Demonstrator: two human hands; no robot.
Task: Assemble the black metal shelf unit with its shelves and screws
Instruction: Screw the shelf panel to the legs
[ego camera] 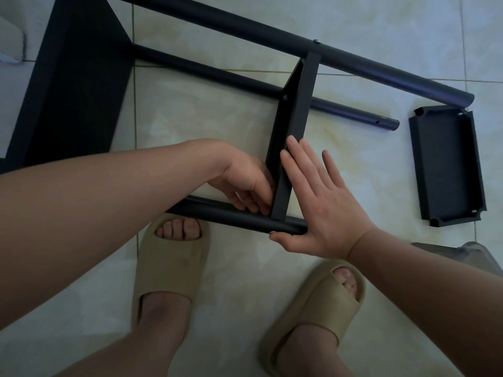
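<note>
The black shelf frame lies on its side on the tiled floor. A long upper pole [245, 25], a middle pole [217, 74] and a near pole [217, 212] run left to right. A narrow shelf [298, 104] stands on edge between them. My left hand [245, 180] reaches inside the shelf's lower end, its fingers curled at the corner where shelf meets near pole; whether they pinch a screw is hidden. My right hand [318, 202] lies flat against the shelf's outer face, thumb under the near pole's end. A loose shelf [449, 164] lies at right.
A large black shelf panel [79, 77] stands fixed at the frame's left end. My two feet in beige slippers [168, 270] [318, 303] stand just below the near pole. A grey plastic bag [468, 254] shows at the right edge.
</note>
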